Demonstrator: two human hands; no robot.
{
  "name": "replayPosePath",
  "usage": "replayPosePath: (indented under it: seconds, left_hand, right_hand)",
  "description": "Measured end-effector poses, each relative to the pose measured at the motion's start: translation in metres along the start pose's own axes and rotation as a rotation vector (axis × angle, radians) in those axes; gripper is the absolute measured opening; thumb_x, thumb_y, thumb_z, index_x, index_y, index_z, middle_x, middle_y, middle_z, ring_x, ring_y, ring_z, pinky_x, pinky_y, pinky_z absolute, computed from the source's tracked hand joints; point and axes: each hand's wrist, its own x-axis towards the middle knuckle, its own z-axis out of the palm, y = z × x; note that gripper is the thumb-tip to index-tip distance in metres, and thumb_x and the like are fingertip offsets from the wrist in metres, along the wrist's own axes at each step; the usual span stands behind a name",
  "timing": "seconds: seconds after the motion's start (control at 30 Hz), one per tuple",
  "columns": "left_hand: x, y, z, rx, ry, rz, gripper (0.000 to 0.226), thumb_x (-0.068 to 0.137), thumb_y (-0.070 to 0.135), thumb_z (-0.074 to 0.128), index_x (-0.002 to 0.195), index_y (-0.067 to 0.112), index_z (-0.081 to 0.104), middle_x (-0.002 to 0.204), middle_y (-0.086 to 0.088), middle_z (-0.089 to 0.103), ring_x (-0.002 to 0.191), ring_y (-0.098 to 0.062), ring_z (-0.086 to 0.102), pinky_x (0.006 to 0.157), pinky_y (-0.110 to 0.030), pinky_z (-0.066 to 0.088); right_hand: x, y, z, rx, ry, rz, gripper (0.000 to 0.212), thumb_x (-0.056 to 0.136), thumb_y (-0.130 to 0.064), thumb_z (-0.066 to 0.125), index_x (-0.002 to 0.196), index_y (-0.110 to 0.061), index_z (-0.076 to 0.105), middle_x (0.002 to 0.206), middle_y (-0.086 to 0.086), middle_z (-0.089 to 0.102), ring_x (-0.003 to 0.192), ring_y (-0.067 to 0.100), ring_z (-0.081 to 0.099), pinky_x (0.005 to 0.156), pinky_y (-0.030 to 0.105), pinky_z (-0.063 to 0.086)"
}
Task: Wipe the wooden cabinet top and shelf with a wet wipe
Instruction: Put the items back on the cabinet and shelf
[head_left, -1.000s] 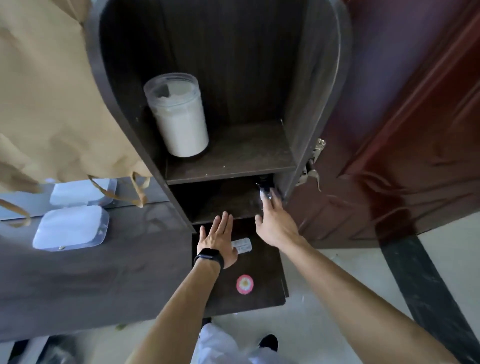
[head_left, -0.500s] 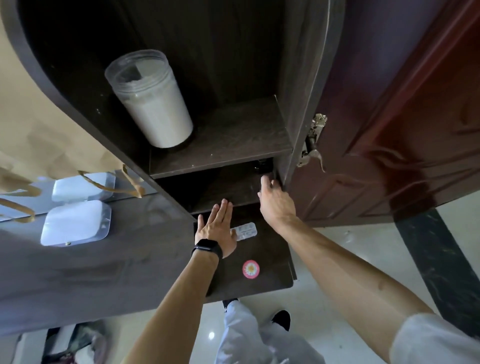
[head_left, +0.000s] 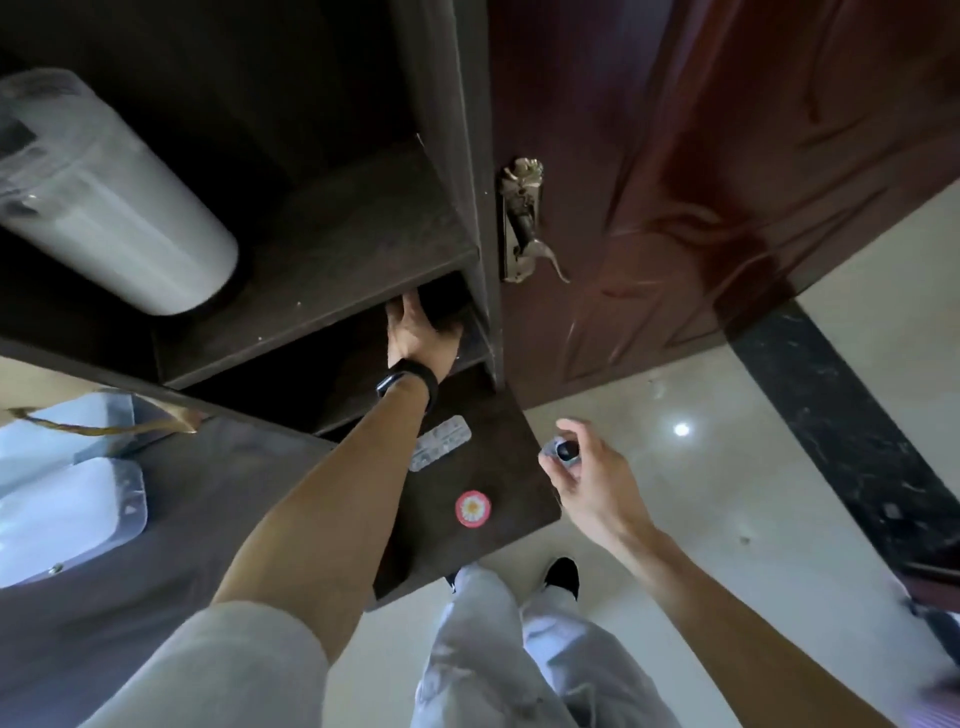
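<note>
The dark wooden cabinet has an upper shelf (head_left: 358, 244) and a lower shelf (head_left: 470, 338) beneath it. My left hand (head_left: 418, 335), a black band on its wrist, reaches into the lower compartment; its fingers are lost in the dark there. A lower cabinet top (head_left: 509, 467) juts out below, carrying a blister pack (head_left: 440, 442) and a round red sticker (head_left: 472, 509). My right hand (head_left: 584, 475) hovers over the floor beside that top, pinching a small dark round object (head_left: 564, 451). No wet wipe can be made out.
A tall white jar (head_left: 119, 208) stands on the upper shelf at left. A red-brown door (head_left: 727, 156) with a metal handle (head_left: 524, 223) is right of the cabinet. Clear plastic boxes (head_left: 67, 514) lie on the grey counter at left. My legs and shoes are below.
My left hand went from lying flat on the low cabinet top into the lower shelf. My right hand came out of the shelf holding the small dark object. The view moved closer.
</note>
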Motion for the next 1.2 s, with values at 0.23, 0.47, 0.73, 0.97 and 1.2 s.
replayPosePath:
  seconds: [0.23, 0.47, 0.73, 0.97, 1.2]
  left_hand:
    - [0.003, 0.0, 0.009, 0.03, 0.086, 0.064, 0.077, 0.08, 0.033, 0.076, 0.144, 0.015, 0.036, 0.142, -0.011, 0.049, 0.133, -0.033, 0.044, 0.108, -0.05, 0.04]
    - [-0.02, -0.019, -0.001, 0.117, 0.023, 0.122, 0.068, 0.082, 0.041, 0.076, 0.136, 0.011, 0.048, 0.135, -0.012, 0.045, 0.123, -0.034, 0.05, 0.101, -0.044, 0.047]
    - [-0.11, -0.101, -0.031, 0.008, 0.107, 0.085, 0.062, 0.077, 0.041, 0.08, 0.129, 0.02, 0.053, 0.122, 0.001, 0.05, 0.108, -0.025, 0.059, 0.085, -0.026, 0.044]
    - [-0.193, -0.18, -0.057, 0.03, 0.163, -0.111, 0.061, 0.075, 0.044, 0.079, 0.128, 0.034, 0.051, 0.124, 0.009, 0.052, 0.108, -0.021, 0.06, 0.087, -0.026, 0.048]
    - [-0.225, -0.238, -0.101, -0.004, 0.249, -0.252, 0.059, 0.071, 0.042, 0.082, 0.123, 0.037, 0.054, 0.12, 0.013, 0.054, 0.105, -0.018, 0.06, 0.084, -0.021, 0.043]
  right_hand:
    - [-0.025, 0.021, -0.028, -0.007, 0.051, 0.05, 0.041, 0.091, -0.031, 0.068, 0.127, -0.015, 0.055, 0.106, 0.005, 0.071, 0.088, 0.022, 0.07, 0.081, 0.033, 0.054]
    - [-0.035, 0.024, -0.027, -0.092, -0.085, 0.015, 0.044, 0.092, -0.037, 0.067, 0.129, -0.017, 0.054, 0.111, 0.003, 0.07, 0.089, 0.015, 0.069, 0.082, 0.029, 0.056]
    - [-0.016, -0.004, 0.008, -0.137, -0.277, -0.119, 0.03, 0.091, -0.037, 0.066, 0.12, -0.03, 0.061, 0.108, -0.007, 0.067, 0.08, 0.006, 0.067, 0.074, 0.014, 0.05]
    - [-0.018, -0.037, 0.059, -0.17, -0.446, -0.229, 0.016, 0.092, -0.03, 0.066, 0.108, -0.029, 0.068, 0.103, -0.005, 0.064, 0.074, -0.002, 0.062, 0.066, 0.001, 0.039]
    - [-0.037, -0.089, 0.114, -0.111, -0.565, -0.288, 0.036, 0.087, -0.01, 0.068, 0.114, -0.033, 0.063, 0.116, -0.007, 0.058, 0.088, -0.002, 0.063, 0.078, 0.007, 0.045]
